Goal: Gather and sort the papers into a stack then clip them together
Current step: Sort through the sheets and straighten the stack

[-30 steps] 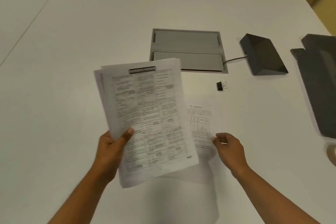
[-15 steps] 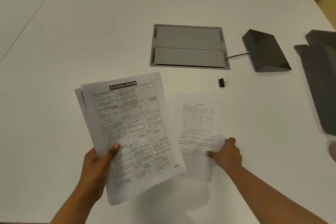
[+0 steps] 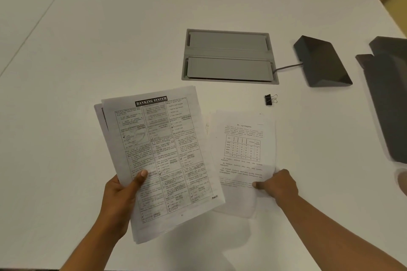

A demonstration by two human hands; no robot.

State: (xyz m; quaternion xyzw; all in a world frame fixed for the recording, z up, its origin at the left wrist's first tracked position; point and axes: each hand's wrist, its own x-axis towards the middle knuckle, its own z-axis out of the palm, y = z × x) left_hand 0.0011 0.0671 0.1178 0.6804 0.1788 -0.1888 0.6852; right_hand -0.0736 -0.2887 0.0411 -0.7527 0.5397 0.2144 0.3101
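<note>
since the earlier frame the stack (image 3: 158, 158) has dropped lower and tilted left, pinched between thumb and fingers of the left hand (image 3: 120, 196). the right hand (image 3: 277, 185) pinches the lower edge of the last sheet (image 3: 242, 149) on the table (image 3: 88, 50). gathering is nearly done; the binder clip (image 3: 270, 99) lies unused beyond.

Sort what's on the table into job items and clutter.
Job: held stack of papers, loose sheet with table, binder clip.

Clutter: grey cable hatch, dark wedge-shaped device, dark tray at the right edge.
</note>
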